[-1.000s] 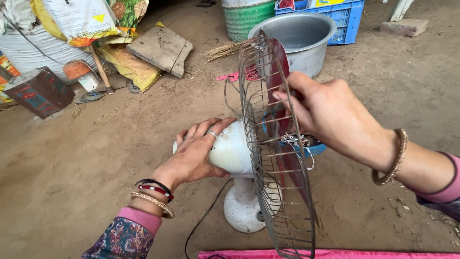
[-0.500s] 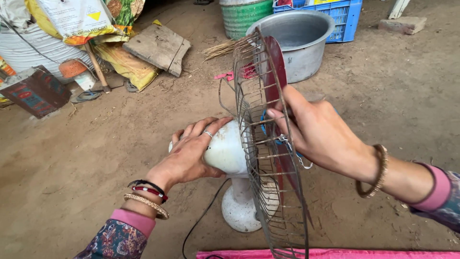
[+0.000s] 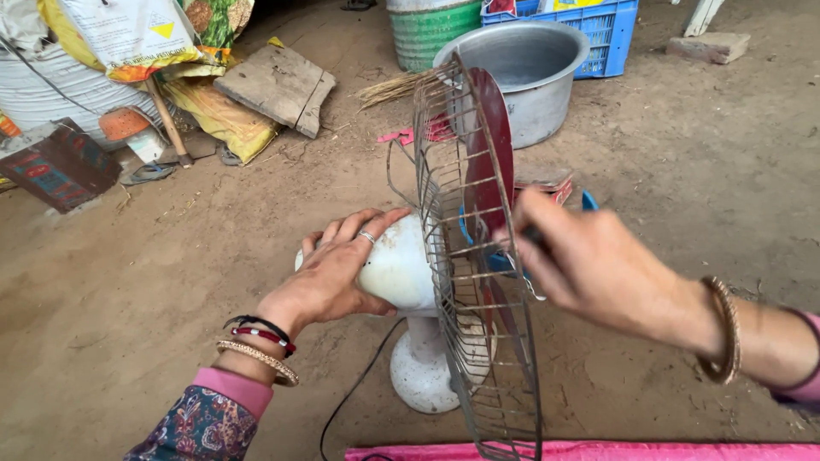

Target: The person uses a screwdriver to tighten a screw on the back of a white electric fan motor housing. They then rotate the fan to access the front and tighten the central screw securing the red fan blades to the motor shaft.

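A white table fan stands on the dirt floor on its round base (image 3: pixel 418 376). It has a rusty rear wire guard (image 3: pixel 461 154) and a dark red blade (image 3: pixel 489 145). My left hand (image 3: pixel 333 273) lies over the white motor housing (image 3: pixel 401 273) behind the guard, fingers spread and holding it. My right hand (image 3: pixel 598 269) is at the front of the fan, level with the centre. Its fingers are curled around a blue part (image 3: pixel 500 260) by the hub, which the hand mostly hides. A black cord (image 3: pixel 350 410) trails from the base toward me.
Behind the fan are a big steel pot (image 3: pixel 530 60), a blue crate (image 3: pixel 611 26) and a green bucket (image 3: pixel 431 30). A wooden board (image 3: pixel 273 85), printed sacks (image 3: pixel 128 34) and a red tin box (image 3: pixel 60 166) lie at the left. A pink cloth (image 3: pixel 649 451) edges the bottom.
My right hand has slid down from the upper guard to the fan's centre, and its fingers have curled shut. My left hand stays on the motor housing.
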